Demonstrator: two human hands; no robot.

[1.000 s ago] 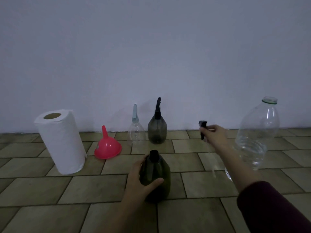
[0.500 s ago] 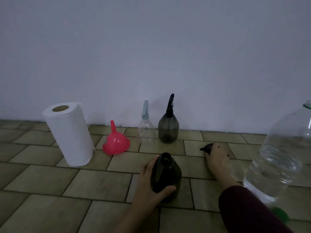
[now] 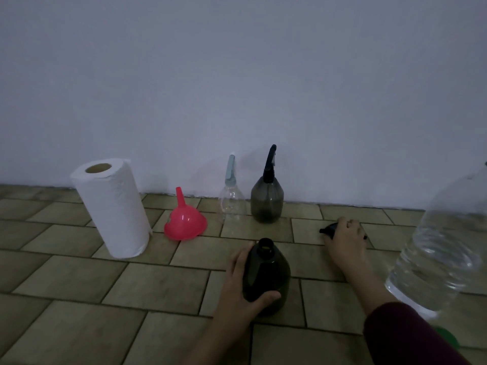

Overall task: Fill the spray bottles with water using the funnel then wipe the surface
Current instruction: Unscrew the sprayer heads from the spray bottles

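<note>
A dark spray bottle with its top off stands upright on the tiled floor, and my left hand grips its body. Its black spray head lies on the floor to the right under my right hand, whose fingers curl over it. A pink funnel sits mouth down further left. Near the wall stand a clear spray bottle and a smoky grey spray bottle, both with heads on. A large clear water bottle is at the right edge.
A white paper towel roll stands upright at the left. A green cap peeks out behind my right sleeve. A plain wall runs along the back of the tiled floor.
My right hand came down from mid-air and set the black spray head on the floor right of the open bottle. My left hand kept its hold; the view shifted right.
</note>
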